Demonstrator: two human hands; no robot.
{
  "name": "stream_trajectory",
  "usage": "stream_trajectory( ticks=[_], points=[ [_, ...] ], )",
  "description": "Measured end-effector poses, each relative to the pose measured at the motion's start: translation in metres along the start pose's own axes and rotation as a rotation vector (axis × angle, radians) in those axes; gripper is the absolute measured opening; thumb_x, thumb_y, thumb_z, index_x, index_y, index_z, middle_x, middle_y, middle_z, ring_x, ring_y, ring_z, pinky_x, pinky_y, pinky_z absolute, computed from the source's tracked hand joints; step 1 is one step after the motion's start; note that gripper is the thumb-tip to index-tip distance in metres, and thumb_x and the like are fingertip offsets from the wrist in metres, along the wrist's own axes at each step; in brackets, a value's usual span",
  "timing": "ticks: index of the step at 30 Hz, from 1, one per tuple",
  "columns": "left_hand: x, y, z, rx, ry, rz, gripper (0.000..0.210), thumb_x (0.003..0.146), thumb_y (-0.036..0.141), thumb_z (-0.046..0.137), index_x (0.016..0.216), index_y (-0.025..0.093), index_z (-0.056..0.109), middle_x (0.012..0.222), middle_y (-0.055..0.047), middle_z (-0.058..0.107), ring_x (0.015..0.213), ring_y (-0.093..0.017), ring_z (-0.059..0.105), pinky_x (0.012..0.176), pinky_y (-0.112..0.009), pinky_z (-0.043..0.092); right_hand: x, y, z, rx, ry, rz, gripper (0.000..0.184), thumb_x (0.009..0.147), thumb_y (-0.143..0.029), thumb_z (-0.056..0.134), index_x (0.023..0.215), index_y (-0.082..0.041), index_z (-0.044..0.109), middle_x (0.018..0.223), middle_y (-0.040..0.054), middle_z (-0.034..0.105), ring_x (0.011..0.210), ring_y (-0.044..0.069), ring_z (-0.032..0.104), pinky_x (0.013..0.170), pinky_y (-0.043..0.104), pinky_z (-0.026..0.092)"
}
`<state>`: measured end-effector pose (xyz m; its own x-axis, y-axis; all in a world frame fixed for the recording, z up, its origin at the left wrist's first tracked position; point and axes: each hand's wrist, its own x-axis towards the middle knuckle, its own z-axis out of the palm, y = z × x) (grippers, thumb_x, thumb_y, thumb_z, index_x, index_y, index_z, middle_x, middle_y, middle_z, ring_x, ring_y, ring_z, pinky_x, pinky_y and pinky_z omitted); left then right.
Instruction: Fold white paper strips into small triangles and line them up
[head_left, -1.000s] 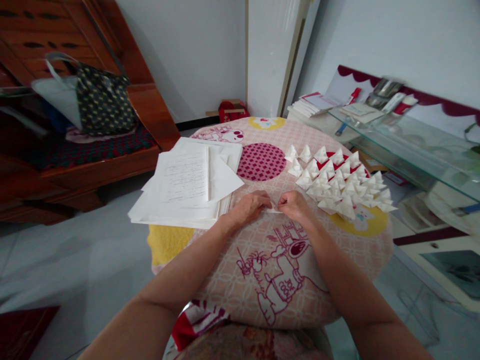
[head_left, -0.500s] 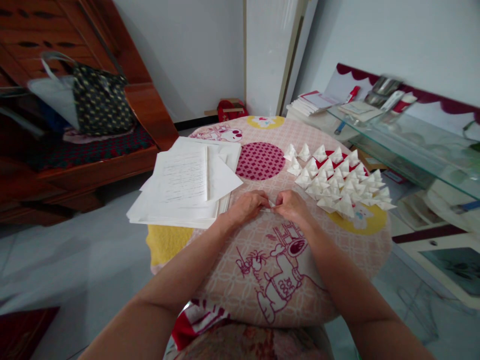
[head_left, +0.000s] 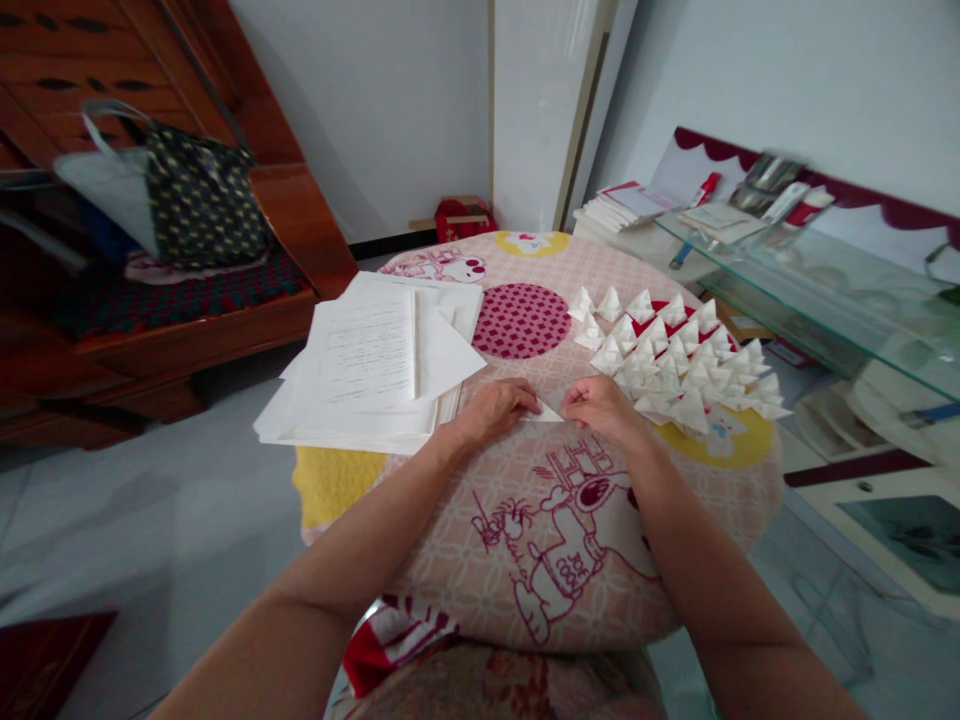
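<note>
A small folded piece of white paper (head_left: 547,411) lies low over the cloth between my hands. My left hand (head_left: 501,408) is closed on its left end, fingers bent over it. The fingers of my right hand (head_left: 598,404) are pinched together at the paper's right tip. Several white folded-paper boats (head_left: 679,350) with pointed peaks stand in rows just beyond my right hand. To the left of my left hand is a stack of white paper sheets (head_left: 360,350), the top ones covered with faint writing.
A pink patterned cloth (head_left: 450,520) covers the round table. At the right is a glass shelf (head_left: 810,290) with cups and papers. A wooden bench (head_left: 285,230) with a dotted bag (head_left: 202,200) stands at the left.
My right hand has moved a little to the right, away from my left hand. More of the folded paper shows between them. My left hand has hardly moved.
</note>
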<state>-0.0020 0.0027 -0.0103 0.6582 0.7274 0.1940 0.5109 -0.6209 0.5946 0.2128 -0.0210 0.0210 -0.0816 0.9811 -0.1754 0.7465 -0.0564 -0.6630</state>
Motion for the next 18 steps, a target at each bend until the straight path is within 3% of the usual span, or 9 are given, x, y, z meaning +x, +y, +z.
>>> stream_trajectory(
  ticks=[3, 7, 13, 18],
  points=[
    [0.001, -0.002, -0.002, -0.016, -0.003, 0.003, 0.031, 0.083, 0.002, 0.058, 0.094, 0.021, 0.08, 0.105, -0.003, 0.076, 0.095, -0.015, 0.07, 0.09, -0.026, 0.052, 0.001, -0.012, 0.01, 0.152, -0.036, 0.037, 0.004, 0.075, -0.017, 0.066, 0.073, -0.019, 0.069, 0.053, -0.0038, 0.061, 0.047, 0.011, 0.054, 0.048, 0.022, 0.037],
    [0.004, -0.003, -0.003, -0.03, -0.001, -0.02, 0.031, 0.077, 0.0, 0.057, 0.089, 0.02, 0.078, 0.099, -0.002, 0.075, 0.095, -0.015, 0.069, 0.091, -0.026, 0.051, 0.006, -0.021, 0.021, 0.047, -0.05, 0.034, 0.015, 0.072, -0.013, 0.07, 0.061, -0.019, 0.062, 0.047, -0.0037, 0.054, 0.047, 0.012, 0.053, 0.049, 0.024, 0.037],
    [0.005, 0.004, 0.002, -0.022, 0.059, -0.193, 0.019, 0.078, 0.014, 0.064, 0.091, 0.019, 0.078, 0.085, -0.001, 0.072, 0.076, -0.014, 0.064, 0.073, -0.024, 0.049, 0.011, -0.016, 0.023, 0.022, -0.053, 0.055, 0.016, 0.072, -0.016, 0.075, 0.063, -0.019, 0.062, 0.049, -0.0038, 0.056, 0.048, 0.012, 0.056, 0.049, 0.023, 0.038],
    [0.006, 0.013, 0.006, 0.001, 0.106, -0.24, 0.019, 0.074, 0.019, 0.069, 0.09, 0.018, 0.078, 0.086, -0.002, 0.07, 0.073, -0.014, 0.06, 0.071, -0.025, 0.048, 0.01, -0.015, 0.025, -0.039, -0.002, 0.017, 0.011, 0.072, -0.013, 0.072, 0.065, -0.018, 0.065, 0.054, -0.0022, 0.059, 0.055, 0.013, 0.059, 0.053, 0.023, 0.039]
  ],
)
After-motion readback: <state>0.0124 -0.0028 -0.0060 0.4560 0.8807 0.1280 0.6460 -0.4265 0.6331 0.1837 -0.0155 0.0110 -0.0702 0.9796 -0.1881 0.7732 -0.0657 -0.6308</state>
